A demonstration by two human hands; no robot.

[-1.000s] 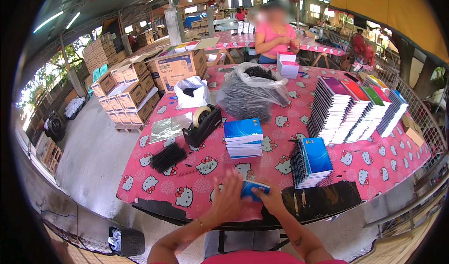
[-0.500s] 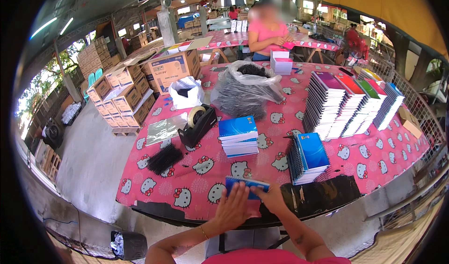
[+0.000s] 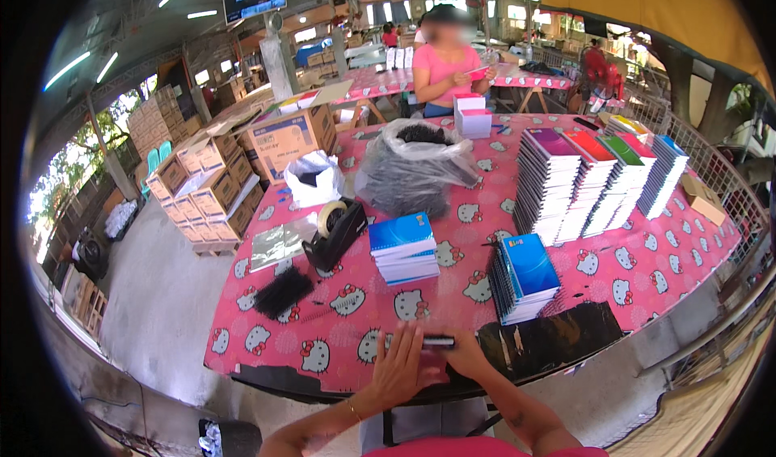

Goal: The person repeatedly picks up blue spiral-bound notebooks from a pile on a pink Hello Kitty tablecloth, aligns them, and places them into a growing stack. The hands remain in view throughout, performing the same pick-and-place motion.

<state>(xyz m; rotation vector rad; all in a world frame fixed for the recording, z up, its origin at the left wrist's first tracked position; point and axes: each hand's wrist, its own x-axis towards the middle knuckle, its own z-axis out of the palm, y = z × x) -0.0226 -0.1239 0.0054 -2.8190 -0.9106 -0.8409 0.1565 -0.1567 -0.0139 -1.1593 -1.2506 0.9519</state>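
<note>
A small blue-covered notebook (image 3: 439,343) stands tilted at the table's front edge, seen nearly edge-on. My left hand (image 3: 398,366) lies across its left part with the fingers stretched out flat. At its right end, my right hand (image 3: 467,355) grips it with curled fingers, partly hiding that end. Beyond my hands is a stack of blue-covered notebooks (image 3: 403,248) without visible coils. To the right stands a stack of coil-bound blue notebooks (image 3: 527,279). Black binding coils (image 3: 283,293) lie bunched on the left.
A black tape dispenser (image 3: 334,236) and clear plastic sheets (image 3: 280,245) lie at left. Behind are a big bag of black coils (image 3: 416,170), a white bag (image 3: 314,179) and cartons (image 3: 291,140). Tall notebook stacks (image 3: 548,186) stand right. A person (image 3: 447,67) works across the table.
The notebook in my hands has tipped from showing its blue cover to nearly edge-on. My left fingers still lie across it. The person opposite has raised the item they hold.
</note>
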